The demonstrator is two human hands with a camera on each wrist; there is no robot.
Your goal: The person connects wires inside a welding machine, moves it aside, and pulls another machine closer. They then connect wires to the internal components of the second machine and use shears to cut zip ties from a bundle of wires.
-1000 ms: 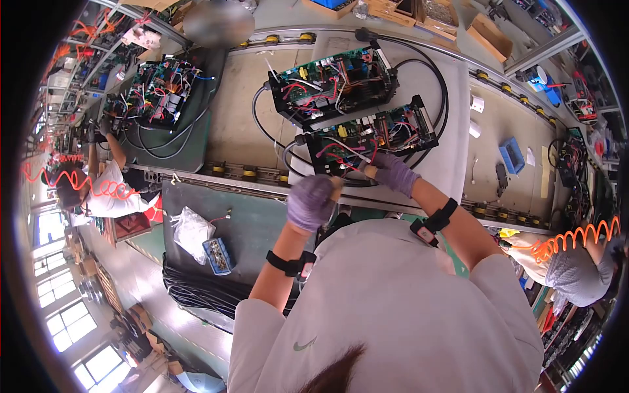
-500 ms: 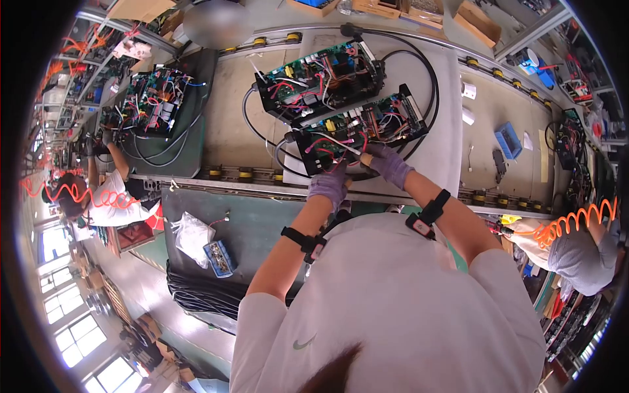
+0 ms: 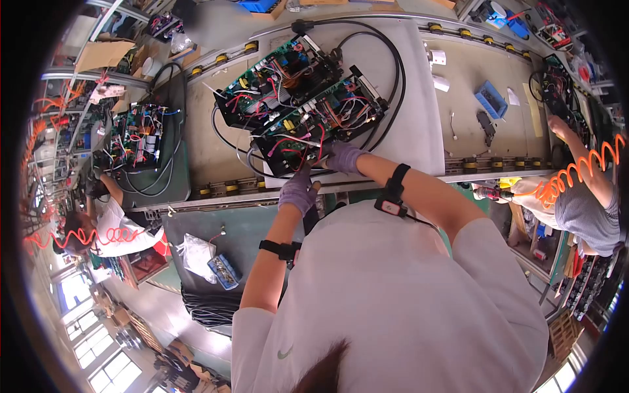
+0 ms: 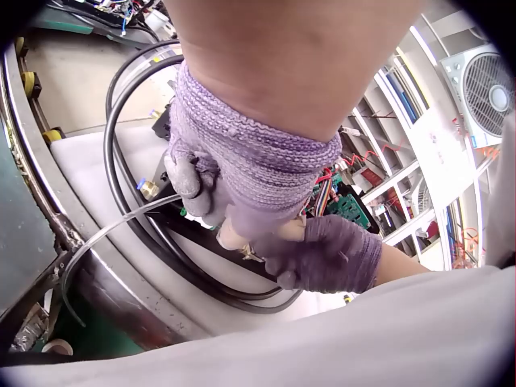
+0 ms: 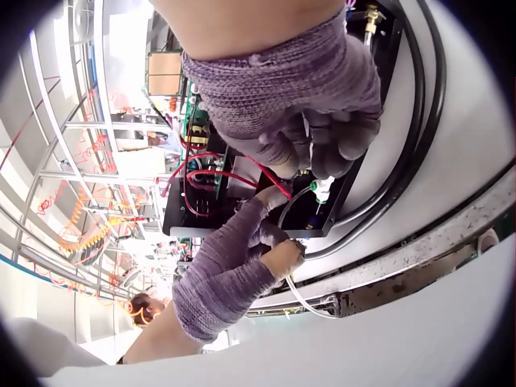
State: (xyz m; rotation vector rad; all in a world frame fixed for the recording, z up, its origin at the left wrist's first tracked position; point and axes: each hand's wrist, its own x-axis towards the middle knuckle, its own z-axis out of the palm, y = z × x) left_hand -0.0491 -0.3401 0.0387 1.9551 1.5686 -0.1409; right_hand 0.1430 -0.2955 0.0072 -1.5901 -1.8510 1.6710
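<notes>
An opened electronics unit [image 3: 318, 124], with a black case, a green board and red wires, lies nearest the person. Both gloved hands work at its near corner. The left hand [image 3: 298, 192] has its fingers curled around a thin clear tube [image 4: 121, 219], which hangs down over the table edge. Just above it, the right hand [image 5: 306, 113] curls its fingers at a small white-and-green fitting [image 5: 322, 190] inside the case, gripping it near the fingertips. A red wire [image 5: 222, 172] loops past the right thumb. The fingers hide most of the gripped parts.
A second open unit [image 3: 278, 78] sits directly behind the first. Thick black cable [image 3: 398, 65] loops around both on a pale sheet [image 3: 419, 124]. A blue bin [image 3: 491, 100] lies to the right; a small blue tray [image 3: 223, 271] and plastic bag [image 3: 196, 257] lie front left.
The left hand, first raised apart from the unit, has come in beside the right hand at the near corner. The head view has turned, so the units appear farther left and more tilted.
</notes>
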